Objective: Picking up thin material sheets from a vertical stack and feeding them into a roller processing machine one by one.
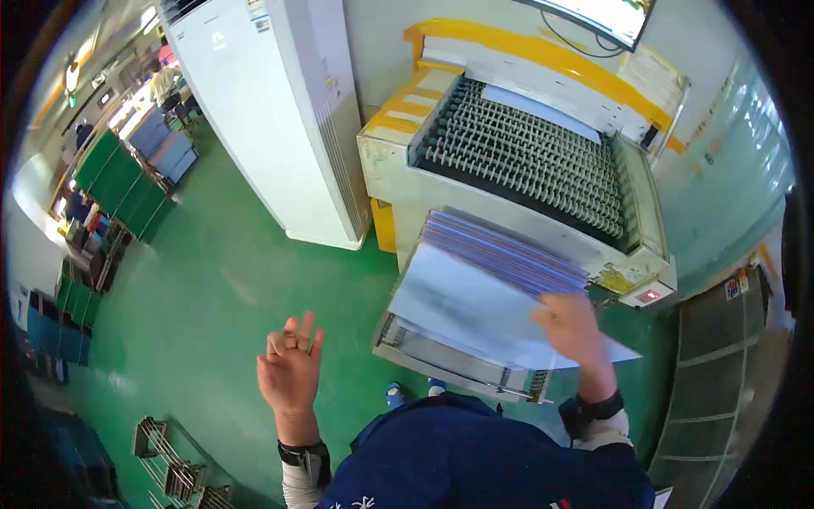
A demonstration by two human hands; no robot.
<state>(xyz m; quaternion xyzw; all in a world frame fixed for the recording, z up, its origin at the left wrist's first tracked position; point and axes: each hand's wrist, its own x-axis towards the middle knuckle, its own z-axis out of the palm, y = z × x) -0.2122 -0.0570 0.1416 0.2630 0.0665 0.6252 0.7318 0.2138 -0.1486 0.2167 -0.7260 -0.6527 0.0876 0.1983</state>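
A pale blue panel [471, 293] lies aslant in front of a stack of panels [500, 250], its right corner jutting past the side of a metal rack [454, 365]. The right hand [572, 329] is at the panel's upper edge, toward its right end, with the fingers curled and grasping it; blur softens hand and sheet there, and the fingertips are hidden. The stacked panels lean together in the rack, their edges showing as blue and brownish stripes. Coil springs show along the rack's near side.

The left hand [291, 365] is raised over the green floor [212, 288], well apart from the rack, its fingers released, partly bent and holding nothing. Both wrists wear dark bands.

Just beyond the stack stands a machine [390, 174] with a bed of rollers [517, 161]; another pale sheet [543, 113] lies along its far side. A screen [598, 19] hangs above. A tall white cabinet [254, 119] stands left of the machine, and a grey framed unit [712, 382] stands at the right.
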